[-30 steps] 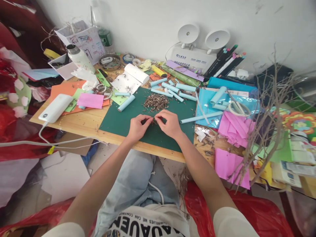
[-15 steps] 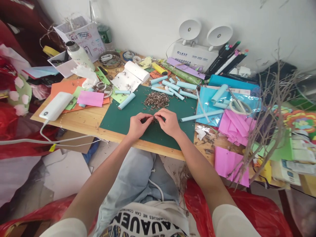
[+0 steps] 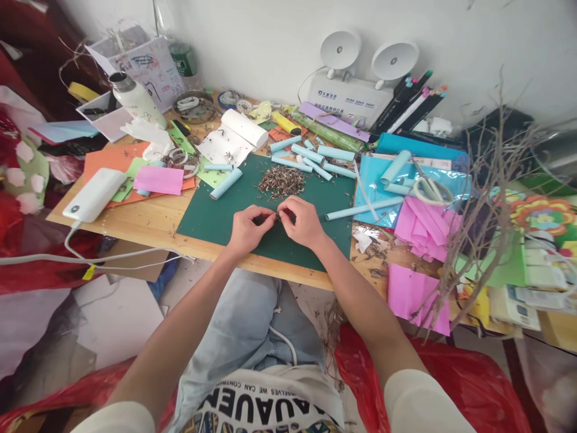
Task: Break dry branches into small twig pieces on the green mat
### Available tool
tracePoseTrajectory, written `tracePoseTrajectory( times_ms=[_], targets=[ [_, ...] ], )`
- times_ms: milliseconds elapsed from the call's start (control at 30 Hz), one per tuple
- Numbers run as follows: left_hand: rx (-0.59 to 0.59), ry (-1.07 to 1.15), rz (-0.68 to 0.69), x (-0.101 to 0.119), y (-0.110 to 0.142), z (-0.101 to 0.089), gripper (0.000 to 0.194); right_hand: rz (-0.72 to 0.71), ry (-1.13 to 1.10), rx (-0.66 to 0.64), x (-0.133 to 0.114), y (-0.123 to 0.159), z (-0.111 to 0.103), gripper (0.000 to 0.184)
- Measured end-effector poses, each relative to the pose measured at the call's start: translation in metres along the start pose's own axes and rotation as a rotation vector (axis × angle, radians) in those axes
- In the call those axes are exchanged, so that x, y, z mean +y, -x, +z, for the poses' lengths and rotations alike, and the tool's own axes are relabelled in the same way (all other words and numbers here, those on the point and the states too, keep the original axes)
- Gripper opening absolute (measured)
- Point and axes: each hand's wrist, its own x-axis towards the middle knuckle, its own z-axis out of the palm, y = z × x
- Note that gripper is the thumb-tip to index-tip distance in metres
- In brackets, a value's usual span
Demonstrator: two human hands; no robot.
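Note:
Over the dark green mat my left hand and my right hand meet, fingertips almost touching. Each is closed in a pinch on a small dark bit, which looks like a piece of dry twig; its exact shape is too small to make out. Just beyond the fingers lies a heap of short brown twig pieces. Several light blue paper tubes are scattered behind the heap. One longer blue tube rests to the right of my right hand, and a short tube lies to the left.
On the right are scissors, pink crepe paper and upright dry branches reaching over the table edge. A white power bank with a cable sits left. Behind stand a white bottle and a twin-headed emergency lamp.
The whole view has shifted slightly, so things appear a little further left. Both hands stay pinched together over the mat, with only slight finger movement.

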Motion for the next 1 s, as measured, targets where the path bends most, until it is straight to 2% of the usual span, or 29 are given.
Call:
tracePoseTrajectory(
  times_ms=[233,667,900,1000],
  targets=[
    [0.023,0.029,-0.025,0.000,-0.001,-0.001,0.019,-0.022,-0.079,0.011,0.003,-0.001,-0.004,0.016],
    [-0.029,-0.035,0.017,0.002,0.000,-0.002,0.020,-0.101,0.191,0.020,-0.005,-0.001,0.005,0.020],
    [-0.018,0.042,-0.030,-0.002,-0.002,-0.001,0.023,-0.071,0.051,0.057,0.004,0.002,0.003,0.019],
    [-0.024,0.055,-0.022,-0.003,-0.002,0.000,0.022,-0.086,0.060,0.049,0.006,0.002,0.007,0.018]
  ],
)
